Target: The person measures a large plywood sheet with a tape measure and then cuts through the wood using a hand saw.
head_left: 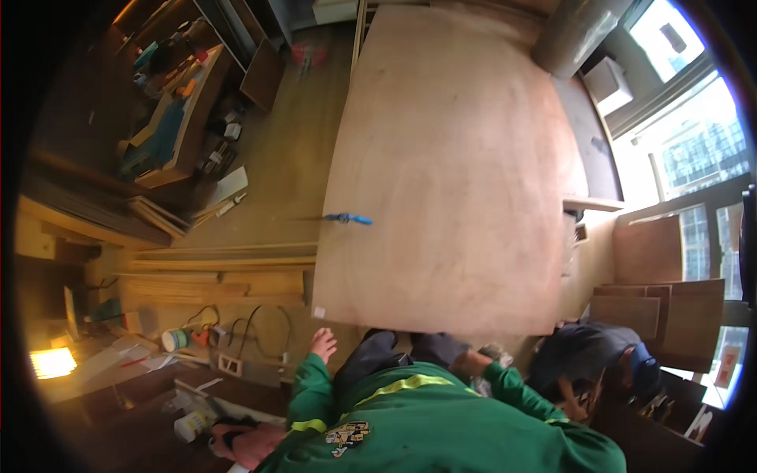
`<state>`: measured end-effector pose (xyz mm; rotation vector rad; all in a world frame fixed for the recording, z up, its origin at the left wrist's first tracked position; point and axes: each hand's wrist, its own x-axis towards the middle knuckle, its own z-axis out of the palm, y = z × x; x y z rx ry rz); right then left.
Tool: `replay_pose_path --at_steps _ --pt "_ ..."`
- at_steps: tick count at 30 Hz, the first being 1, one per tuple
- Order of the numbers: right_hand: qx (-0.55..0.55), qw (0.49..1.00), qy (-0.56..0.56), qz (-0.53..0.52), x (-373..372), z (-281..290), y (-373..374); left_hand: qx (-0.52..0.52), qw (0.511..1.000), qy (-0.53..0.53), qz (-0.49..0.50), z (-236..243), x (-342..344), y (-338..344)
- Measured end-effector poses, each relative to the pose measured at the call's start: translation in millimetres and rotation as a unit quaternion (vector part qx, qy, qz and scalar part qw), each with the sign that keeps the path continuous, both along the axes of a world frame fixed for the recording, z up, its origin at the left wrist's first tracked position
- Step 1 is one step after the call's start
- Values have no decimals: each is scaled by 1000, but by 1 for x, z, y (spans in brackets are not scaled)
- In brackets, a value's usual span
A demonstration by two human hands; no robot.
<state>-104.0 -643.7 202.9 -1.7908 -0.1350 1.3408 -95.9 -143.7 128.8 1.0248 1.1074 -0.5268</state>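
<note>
Plywood sheet (449, 158), broad, pale-brown, is lying flat, apparently steadying a slim blue tool (349, 218); left hand (323, 344), grip loose, empty; right hand (471, 361), grip indiscernible.

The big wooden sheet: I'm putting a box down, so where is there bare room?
Bare: the sheet between the blue tool and the far cylinder; also its near strip between the white tag and right corner. Crowded: left of its near end, with boards and cables.

We seem to be in a woodworking workshop, as the large pale-brown plywood sheet (449, 158), long yellowish wooden boards (177, 288) and rectangular reddish-brown wooden panels (650, 251) show.
</note>
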Motion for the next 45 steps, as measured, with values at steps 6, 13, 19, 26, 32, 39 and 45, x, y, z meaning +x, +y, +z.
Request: replay_pose_path --at_steps 6,13,19,26,32,39,45 --pt "107 979 167 52 28 65 17 107 986 35 -126 2 -29 -2" --pt "62 983 -15 170 23 95 69 16 987 49 -149 -93 -32 19" --pt "7 943 -122 308 46 133 128 77 992 -23 -92 -62 8 80" --pt "-36 947 89 307 92 105 166 132 982 -105 87 34 2 120" --pt "-83 941 59 322 98 92 213 76 991 11 112 -11 -79 168" --pt "-5 900 -58 433 90 66 328 29 992 125 -10 -54 -166 250" --pt "37 926 -35 374 118 84 501 -38 995 -29 89 -15 -220 445"
